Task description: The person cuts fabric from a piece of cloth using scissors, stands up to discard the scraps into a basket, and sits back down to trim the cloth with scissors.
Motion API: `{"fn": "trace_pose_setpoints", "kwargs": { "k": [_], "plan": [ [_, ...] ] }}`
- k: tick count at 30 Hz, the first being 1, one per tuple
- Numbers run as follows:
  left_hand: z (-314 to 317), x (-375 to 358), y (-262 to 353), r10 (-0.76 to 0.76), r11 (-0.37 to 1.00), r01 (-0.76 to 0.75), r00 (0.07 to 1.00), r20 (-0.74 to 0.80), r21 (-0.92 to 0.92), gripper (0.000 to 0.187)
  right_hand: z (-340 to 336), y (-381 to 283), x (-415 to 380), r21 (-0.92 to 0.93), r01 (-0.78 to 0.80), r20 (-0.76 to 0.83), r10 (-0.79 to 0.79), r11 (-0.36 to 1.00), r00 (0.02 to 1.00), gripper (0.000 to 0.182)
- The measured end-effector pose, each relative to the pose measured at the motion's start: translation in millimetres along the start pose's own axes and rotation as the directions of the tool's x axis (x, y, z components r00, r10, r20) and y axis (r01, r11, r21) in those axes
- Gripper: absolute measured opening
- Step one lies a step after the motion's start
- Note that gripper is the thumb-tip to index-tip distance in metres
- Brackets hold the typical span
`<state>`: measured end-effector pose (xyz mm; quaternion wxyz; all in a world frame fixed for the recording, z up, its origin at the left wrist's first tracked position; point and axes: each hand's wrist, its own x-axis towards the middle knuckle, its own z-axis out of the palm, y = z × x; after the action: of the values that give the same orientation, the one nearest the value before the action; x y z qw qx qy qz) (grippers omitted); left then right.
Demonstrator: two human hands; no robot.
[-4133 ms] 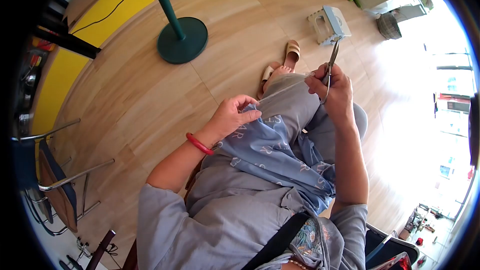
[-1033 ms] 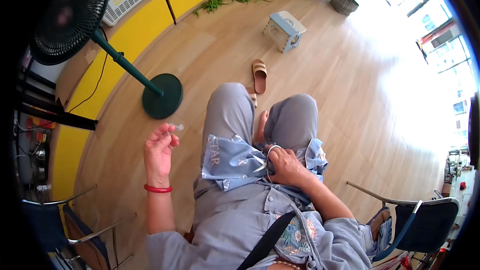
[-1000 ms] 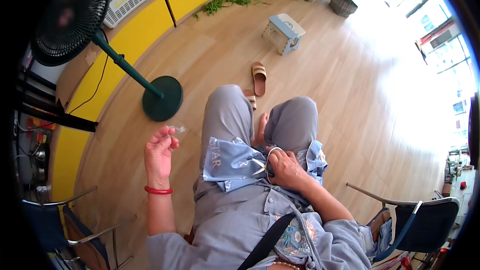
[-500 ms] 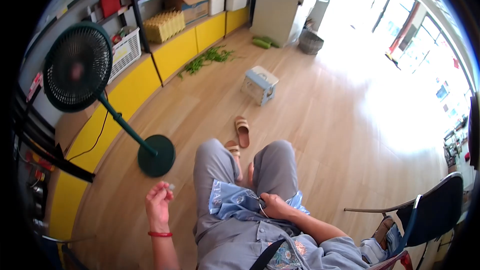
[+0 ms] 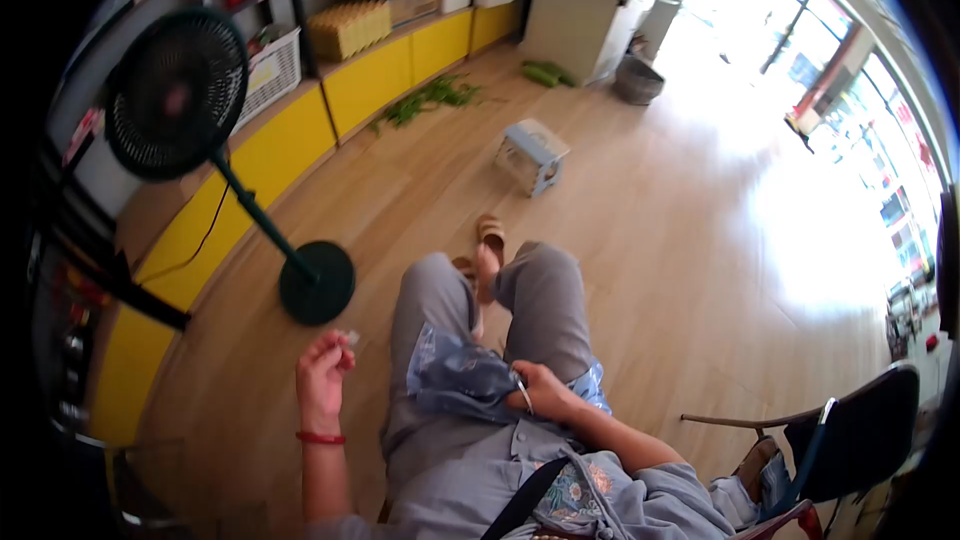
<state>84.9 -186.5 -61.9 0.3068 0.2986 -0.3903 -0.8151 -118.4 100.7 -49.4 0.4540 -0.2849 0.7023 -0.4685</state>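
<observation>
My left hand, with a red band at the wrist, is raised to the left of my knees. Its fingertips pinch a small pale, translucent piece that is too small to name. In my lap lies crumpled blue printed material, which looks like a bag or a cloth. My right hand is closed over its right part. A thin whitish curved piece shows at these fingers; what it belongs to is hidden.
A green standing fan is on the left, before yellow cabinets. Ahead are a folding step stool, scattered green leaves, long green vegetables and a basket. A dark chair stands at right.
The view has shifted a little. One bare foot has moved forward to the farther sandal. The blue material has bunched differently, and my left hand still pinches the pale piece.
</observation>
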Motion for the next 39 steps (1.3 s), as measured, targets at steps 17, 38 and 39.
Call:
{"fn": "trace_pose_setpoints", "kwargs": {
  "k": [17,38,39],
  "plan": [
    [15.0,-2.9,11.8,0.035,0.999,-0.035,0.998,0.048,-0.011,0.020,-35.7,24.5,-6.1,-0.776,0.057,-0.199,-0.329,0.628,0.923,0.033],
    [32.3,21.1,4.3,-0.016,1.000,0.016,0.999,0.045,0.016,0.018,-50.5,37.6,-35.6,-0.391,-0.026,-0.445,-0.164,0.920,0.880,0.033],
    [33.6,23.0,4.8,-0.002,1.000,0.002,0.999,0.037,0.005,0.018,-56.0,31.3,-26.3,-0.404,-0.014,-0.434,-0.177,0.915,0.883,0.033]
  ]
}}
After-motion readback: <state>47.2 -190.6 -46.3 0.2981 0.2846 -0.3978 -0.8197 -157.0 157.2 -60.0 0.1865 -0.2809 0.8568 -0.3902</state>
